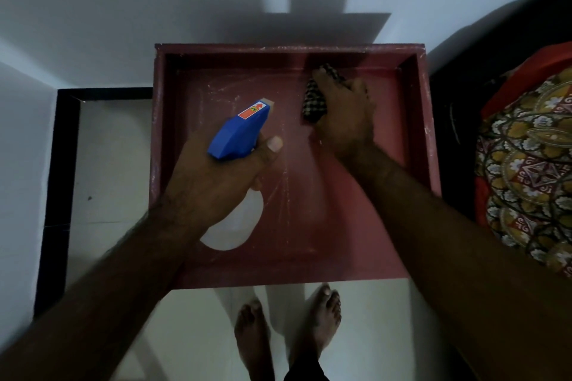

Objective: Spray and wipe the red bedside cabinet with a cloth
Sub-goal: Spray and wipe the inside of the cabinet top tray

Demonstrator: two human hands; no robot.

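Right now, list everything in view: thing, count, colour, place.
cabinet: 1, red, centre, back against the wall
spray bottle: 1, blue head, whitish body, above the cabinet's left half
cloth: 1, dark and light checked, on the cabinet top, back right
patterned fabric: 1, red, yellow and white, right edge
wall: 1, white, behind the cabinet
floor: 1, pale, with a black border, left and front
left hand: 1, grips the spray bottle
right hand: 1, holds the cloth against the cabinet top
feet: 2, bare, bottom centre
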